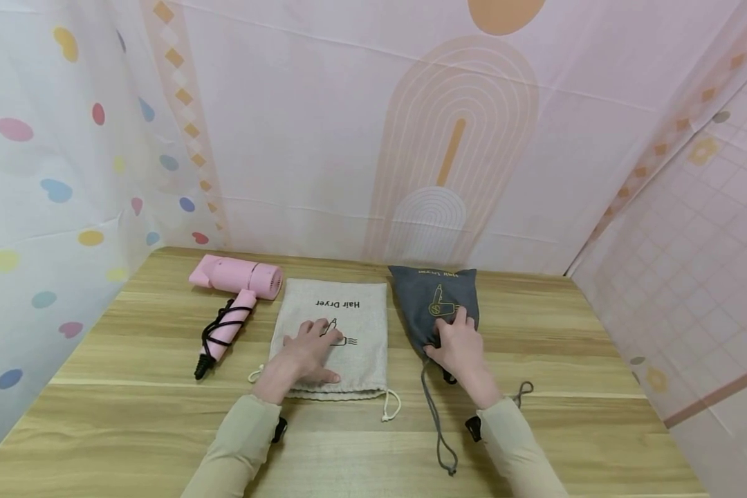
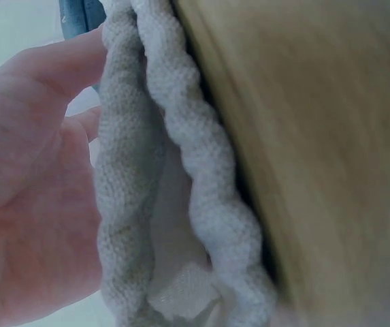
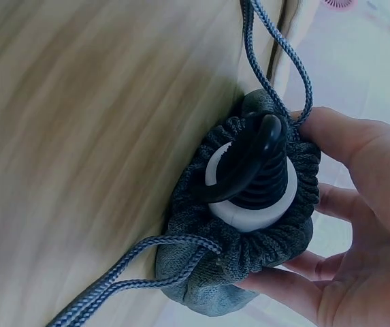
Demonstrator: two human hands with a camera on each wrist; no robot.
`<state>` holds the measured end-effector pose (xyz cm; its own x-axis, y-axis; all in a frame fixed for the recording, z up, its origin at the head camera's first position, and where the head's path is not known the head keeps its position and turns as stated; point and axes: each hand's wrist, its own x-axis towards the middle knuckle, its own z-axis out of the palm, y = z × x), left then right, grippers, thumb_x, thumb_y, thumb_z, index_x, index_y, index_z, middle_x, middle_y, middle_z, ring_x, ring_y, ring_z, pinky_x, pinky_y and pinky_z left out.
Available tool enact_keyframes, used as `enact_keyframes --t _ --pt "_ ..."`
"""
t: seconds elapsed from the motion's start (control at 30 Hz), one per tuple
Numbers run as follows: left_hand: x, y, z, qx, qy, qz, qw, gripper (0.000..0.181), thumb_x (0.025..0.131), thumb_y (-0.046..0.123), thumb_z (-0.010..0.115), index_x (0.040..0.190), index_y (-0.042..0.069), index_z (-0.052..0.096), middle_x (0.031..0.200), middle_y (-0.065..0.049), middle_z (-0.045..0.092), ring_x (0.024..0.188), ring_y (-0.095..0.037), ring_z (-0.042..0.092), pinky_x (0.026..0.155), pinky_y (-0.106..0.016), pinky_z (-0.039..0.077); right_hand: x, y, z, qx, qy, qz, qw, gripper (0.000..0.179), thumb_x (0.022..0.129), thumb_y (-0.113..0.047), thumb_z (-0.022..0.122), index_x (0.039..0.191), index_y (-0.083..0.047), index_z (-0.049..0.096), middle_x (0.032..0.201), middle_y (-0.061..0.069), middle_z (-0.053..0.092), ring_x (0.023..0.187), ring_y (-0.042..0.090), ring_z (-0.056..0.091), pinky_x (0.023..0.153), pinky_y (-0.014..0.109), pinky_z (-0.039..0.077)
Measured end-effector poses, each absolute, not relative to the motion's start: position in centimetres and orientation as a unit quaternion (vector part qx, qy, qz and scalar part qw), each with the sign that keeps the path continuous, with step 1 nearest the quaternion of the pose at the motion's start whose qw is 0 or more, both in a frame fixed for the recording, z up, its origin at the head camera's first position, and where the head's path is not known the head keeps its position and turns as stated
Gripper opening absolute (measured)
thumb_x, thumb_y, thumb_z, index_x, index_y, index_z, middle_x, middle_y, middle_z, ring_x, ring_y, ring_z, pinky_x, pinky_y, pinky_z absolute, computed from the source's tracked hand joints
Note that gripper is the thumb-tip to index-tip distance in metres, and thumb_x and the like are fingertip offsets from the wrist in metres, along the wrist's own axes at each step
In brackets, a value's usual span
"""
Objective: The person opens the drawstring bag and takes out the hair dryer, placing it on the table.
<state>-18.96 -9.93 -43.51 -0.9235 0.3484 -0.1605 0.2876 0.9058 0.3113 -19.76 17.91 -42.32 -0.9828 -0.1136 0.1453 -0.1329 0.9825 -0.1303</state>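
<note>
Pink hair dryer (image 1: 235,275), cream bag (image 1: 362,356), dark grey bag (image 1: 414,297), wood-grained table (image 1: 348,449), multicoloured-dotted fabric (image 1: 56,152)

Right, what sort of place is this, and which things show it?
Possibly a makeshift filming or demonstration corner, though nothing confirms that: printed sheets hang behind and beside a wooden table, with a pink hair dryer, a pale bag and a gray bag on it.

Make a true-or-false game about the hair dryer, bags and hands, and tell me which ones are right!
The pink hair dryer lies beside the pale bag. True.

The right hand touches the dark gray bag. True.

The left hand touches the dark gray bag. False: it touches the pale bag.

The pink hair dryer's black cord hangs loose. False: it's wound around the handle.

A black ribbed piece peeks out of the dark gray bag. True.
</note>
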Motion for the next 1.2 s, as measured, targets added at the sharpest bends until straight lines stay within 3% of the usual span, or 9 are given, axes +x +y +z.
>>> enact_keyframes --t 0.4,0.53,0.67,0.8,0.97,1.07,1.2 --pt "-18.8 -9.6 -43.3 0.158 0.972 0.137 0.11 0.069 0.075 0.039 0.077 0.134 0.017 0.049 0.149 -0.02 0.033 0.136 -0.044 0.029 0.097 -0.074 0.03 -19.3 17.8 -42.7 0.087 -0.986 0.107 0.097 0.035 0.075 -0.044 0.077 0.093 -0.016 0.067 0.113 0.02 0.047 0.088 0.035 0.053 0.05 0.038 0.045" --pt "-18.6 -8.8 -42.9 0.161 0.97 0.148 0.11 0.065 0.077 0.033 0.077 0.132 0.011 0.05 0.146 -0.023 0.036 0.135 -0.044 0.032 0.103 -0.066 0.033 -19.1 19.1 -42.6 0.117 -0.978 0.148 0.087 0.04 0.077 -0.044 0.075 0.104 -0.016 0.067 0.115 0.016 0.049 0.091 0.033 0.055 0.053 0.035 0.045" --pt "-18.6 -7.5 -42.7 0.198 0.958 0.183 0.096 0.05 0.082 0.025 0.071 0.126 0.005 0.055 0.135 -0.02 0.049 0.126 -0.037 0.045 0.104 -0.052 0.04 -18.8 20.6 -42.7 0.15 -0.966 0.195 0.079 0.047 0.081 -0.037 0.073 0.118 -0.011 0.061 0.12 0.015 0.049 0.098 0.031 0.059 0.067 0.04 0.051" --pt "-18.6 -5.6 -42.4 0.259 0.942 0.208 0.053 0.035 0.087 0.018 0.065 0.118 0.004 0.061 0.119 -0.014 0.061 0.108 -0.03 0.059 0.092 -0.043 0.05 -18.4 21.9 -42.8 0.169 -0.952 0.238 0.087 0.049 0.082 -0.028 0.074 0.122 -0.006 0.057 0.121 0.015 0.049 0.098 0.029 0.061 0.078 0.041 0.053" --pt "-18.6 -2.6 -41.8 0.312 0.927 0.202 -0.041 0.021 0.088 0.01 0.062 0.109 0.004 0.064 0.104 -0.01 0.066 0.092 -0.026 0.065 0.077 -0.039 0.055 -18.1 22.9 -42.9 0.186 -0.949 0.225 0.121 0.035 0.078 -0.021 0.078 0.106 -0.006 0.064 0.107 0.011 0.056 0.088 0.022 0.061 0.072 0.036 0.052" --pt "-18.8 -0.9 -41.7 0.333 0.92 0.188 -0.092 0.018 0.088 0.01 0.063 0.105 0.006 0.065 0.1 -0.008 0.067 0.09 -0.024 0.065 0.074 -0.036 0.055 -18.0 23.2 -42.8 0.192 -0.951 0.21 0.123 0.027 0.075 -0.019 0.08 0.095 -0.007 0.066 0.094 0.007 0.059 0.081 0.019 0.06 0.068 0.032 0.051" --pt "-19.3 1.1 -41.9 0.349 0.918 0.144 -0.125 0.016 0.09 0.018 0.064 0.104 0.012 0.066 0.1 -0.004 0.066 0.091 -0.02 0.061 0.077 -0.031 0.053 -17.9 23.5 -42.6 0.201 -0.954 0.199 0.101 0.026 0.074 -0.021 0.081 0.091 -0.007 0.067 0.088 0.004 0.061 0.078 0.016 0.06 0.067 0.029 0.051"
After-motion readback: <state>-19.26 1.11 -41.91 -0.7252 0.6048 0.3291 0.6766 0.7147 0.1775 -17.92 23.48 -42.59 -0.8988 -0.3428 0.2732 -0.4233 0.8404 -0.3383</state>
